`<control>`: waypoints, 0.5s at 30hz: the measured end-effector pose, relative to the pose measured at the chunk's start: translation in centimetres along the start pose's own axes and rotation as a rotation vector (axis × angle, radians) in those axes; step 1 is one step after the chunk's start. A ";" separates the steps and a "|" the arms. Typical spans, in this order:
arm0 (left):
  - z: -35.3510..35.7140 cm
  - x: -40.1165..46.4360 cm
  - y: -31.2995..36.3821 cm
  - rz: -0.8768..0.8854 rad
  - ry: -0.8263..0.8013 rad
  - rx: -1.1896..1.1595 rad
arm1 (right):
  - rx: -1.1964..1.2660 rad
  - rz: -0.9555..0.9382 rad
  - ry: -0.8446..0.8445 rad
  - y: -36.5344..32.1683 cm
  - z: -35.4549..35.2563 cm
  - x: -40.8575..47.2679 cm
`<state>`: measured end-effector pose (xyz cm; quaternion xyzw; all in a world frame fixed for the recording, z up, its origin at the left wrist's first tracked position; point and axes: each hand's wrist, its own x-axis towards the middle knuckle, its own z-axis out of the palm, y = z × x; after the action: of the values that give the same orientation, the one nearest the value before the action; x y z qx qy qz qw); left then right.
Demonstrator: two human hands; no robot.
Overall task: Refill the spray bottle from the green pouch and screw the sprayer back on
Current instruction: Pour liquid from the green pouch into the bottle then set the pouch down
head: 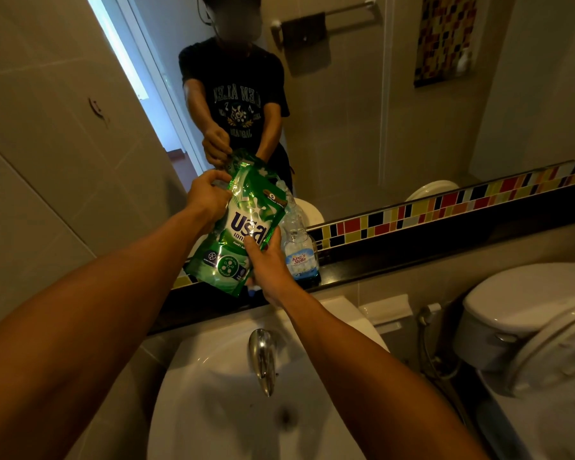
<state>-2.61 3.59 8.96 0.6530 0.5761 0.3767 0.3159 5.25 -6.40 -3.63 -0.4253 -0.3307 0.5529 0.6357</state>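
I hold the green pouch [238, 234] up in front of the mirror, tilted with its top leaning to the right. My left hand [208, 195] grips its upper left edge. My right hand [268, 263] grips its lower right side. Just right of the pouch, a clear spray bottle [297, 247] with a blue and white label stands on the black ledge [395, 263]. A little blue liquid shows at the bottle's base. The pouch hides the bottle's left side, and I cannot tell whether a sprayer is on its neck.
A white sink [233, 400] with a chrome tap [262, 356] lies directly below my arms. A white toilet [528, 323] and a hose stand at the right. The mirror [362, 104] behind the ledge reflects a person and a towel rail. Coloured tiles run along the ledge.
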 end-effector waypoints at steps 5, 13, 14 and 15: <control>0.0 0.2 -0.1 0.007 0.000 0.003 | 0.005 0.008 0.001 0.0 0.1 0.0; -0.2 0.3 0.0 0.003 -0.008 0.027 | 0.031 -0.016 -0.010 0.0 0.0 0.1; -0.2 0.4 0.0 0.001 -0.007 0.027 | 0.033 -0.019 -0.008 0.1 0.1 0.1; -0.1 0.4 0.0 -0.001 -0.006 0.027 | 0.034 -0.019 -0.008 0.1 0.1 0.2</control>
<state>-2.72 3.98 9.08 0.6580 0.5806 0.3669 0.3088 5.19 -6.21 -3.73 -0.4091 -0.3280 0.5539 0.6467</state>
